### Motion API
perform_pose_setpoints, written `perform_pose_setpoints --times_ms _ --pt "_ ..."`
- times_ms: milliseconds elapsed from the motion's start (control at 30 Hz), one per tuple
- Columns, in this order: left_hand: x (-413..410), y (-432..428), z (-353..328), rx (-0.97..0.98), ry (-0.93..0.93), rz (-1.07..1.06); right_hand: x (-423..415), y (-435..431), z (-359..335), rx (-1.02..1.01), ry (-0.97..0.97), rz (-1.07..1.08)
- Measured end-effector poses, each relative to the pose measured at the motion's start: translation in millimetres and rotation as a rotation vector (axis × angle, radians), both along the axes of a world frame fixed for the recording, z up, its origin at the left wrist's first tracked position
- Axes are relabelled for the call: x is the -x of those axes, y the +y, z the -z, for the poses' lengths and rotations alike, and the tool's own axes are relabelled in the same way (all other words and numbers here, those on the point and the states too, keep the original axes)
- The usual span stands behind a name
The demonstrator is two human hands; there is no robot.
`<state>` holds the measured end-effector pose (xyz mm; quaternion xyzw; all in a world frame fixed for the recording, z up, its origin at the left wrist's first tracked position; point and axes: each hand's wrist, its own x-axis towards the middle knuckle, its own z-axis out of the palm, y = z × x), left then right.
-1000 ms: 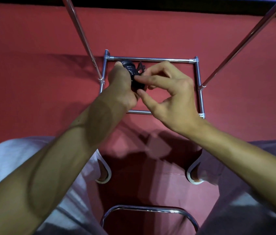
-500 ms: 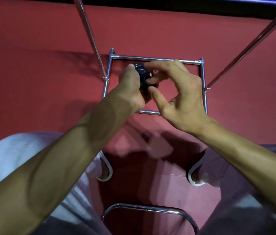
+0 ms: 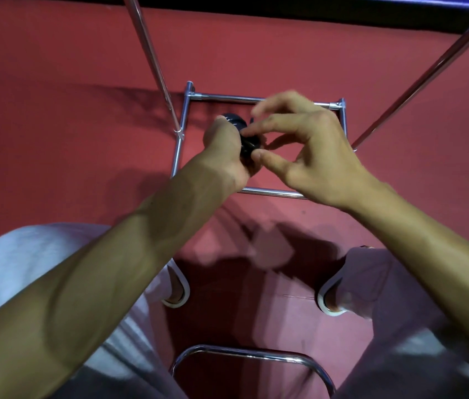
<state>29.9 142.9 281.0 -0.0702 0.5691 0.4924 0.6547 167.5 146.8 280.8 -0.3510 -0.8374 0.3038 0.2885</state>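
I log open red floor (image 3: 54, 139) at 9 and 3 o'clock. Left rod (image 3: 152, 59) slants at 11, right rod (image 3: 429, 74) at 1. Chrome frame (image 3: 273, 193) lies beneath left grip (image 3: 224, 145) and right grip (image 3: 313, 151).

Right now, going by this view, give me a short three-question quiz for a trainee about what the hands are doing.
1. True or false: the left hand grips the small black object.
2. Which part of the right hand meets the object? A) thumb and forefinger, B) flat palm, C) nothing.
3. Fill in: the square metal frame below the hands lies on a ___ floor.
Key: 1 true; 2 A; 3 red.
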Motion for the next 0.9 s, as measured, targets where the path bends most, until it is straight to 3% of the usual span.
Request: perform_pose_setpoints --times_ms 333,533,633,900 --pt "4 -7 -10 0.049 0.068 0.178 -3 0 1 -0.045 0.080 -0.079" --pt "6 -8 -12 0.063 0.034 0.269 -3 0 4 0.149 0.186 -0.089" --pt "9 -8 -13 0.047 0.063 0.364 -2 1 2 0.229 0.158 -0.110" --pt "13 -13 -13 0.016 0.128 0.457 -1 1 -1 0.202 0.074 -0.178"
